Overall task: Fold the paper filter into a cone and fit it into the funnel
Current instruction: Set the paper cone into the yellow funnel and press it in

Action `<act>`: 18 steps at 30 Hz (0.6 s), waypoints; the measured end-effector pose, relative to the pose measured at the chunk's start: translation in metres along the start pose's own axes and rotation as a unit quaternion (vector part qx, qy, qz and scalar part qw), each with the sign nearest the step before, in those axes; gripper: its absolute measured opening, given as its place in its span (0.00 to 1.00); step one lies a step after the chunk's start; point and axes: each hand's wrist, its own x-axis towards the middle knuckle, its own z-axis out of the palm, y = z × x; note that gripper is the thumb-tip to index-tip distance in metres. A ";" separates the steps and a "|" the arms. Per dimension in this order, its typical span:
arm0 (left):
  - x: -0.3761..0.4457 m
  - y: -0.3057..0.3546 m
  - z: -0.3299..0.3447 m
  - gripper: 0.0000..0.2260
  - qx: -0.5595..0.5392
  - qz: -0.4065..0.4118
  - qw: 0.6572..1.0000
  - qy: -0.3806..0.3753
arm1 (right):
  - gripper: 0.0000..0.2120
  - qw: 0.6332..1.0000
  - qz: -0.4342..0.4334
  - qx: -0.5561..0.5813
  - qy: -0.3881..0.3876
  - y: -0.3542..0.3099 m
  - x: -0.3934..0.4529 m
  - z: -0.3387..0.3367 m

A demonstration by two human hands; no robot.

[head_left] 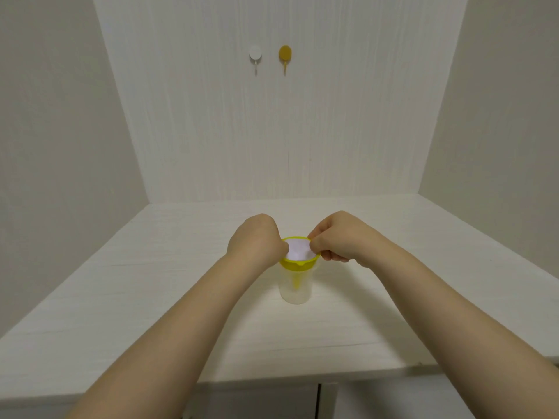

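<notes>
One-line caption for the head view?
Both hands press white filter paper into yellow funnel atop clear cup.

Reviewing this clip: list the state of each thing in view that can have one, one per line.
paper filter: inside the funnel, white, opened out.
funnel: yellow, upright, seated in the cup's mouth, stem down inside.
cup: translucent, upright on the counter; looks empty apart from the stem.
left hand: closed, at the funnel's left rim.
right hand: fingers pinching at the right rim.
wall hooks: two, nothing hanging.
</notes>
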 end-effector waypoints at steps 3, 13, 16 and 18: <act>0.000 0.000 0.000 0.03 0.005 -0.005 1.000 0.002 | 0.12 1.000 0.002 0.002 0.009 0.000 0.000 0.001; -0.004 -0.001 -0.003 0.04 -0.010 -0.005 1.000 -0.010 | 0.09 0.999 -0.007 0.014 0.029 0.003 0.010 0.007; -0.008 -0.001 -0.005 0.05 0.003 0.008 1.000 -0.001 | 0.10 0.999 -0.012 0.016 0.031 0.004 0.011 0.006; -0.014 -0.002 -0.008 0.08 0.001 0.059 0.997 0.051 | 0.11 0.999 -0.012 0.019 0.030 0.004 0.011 0.006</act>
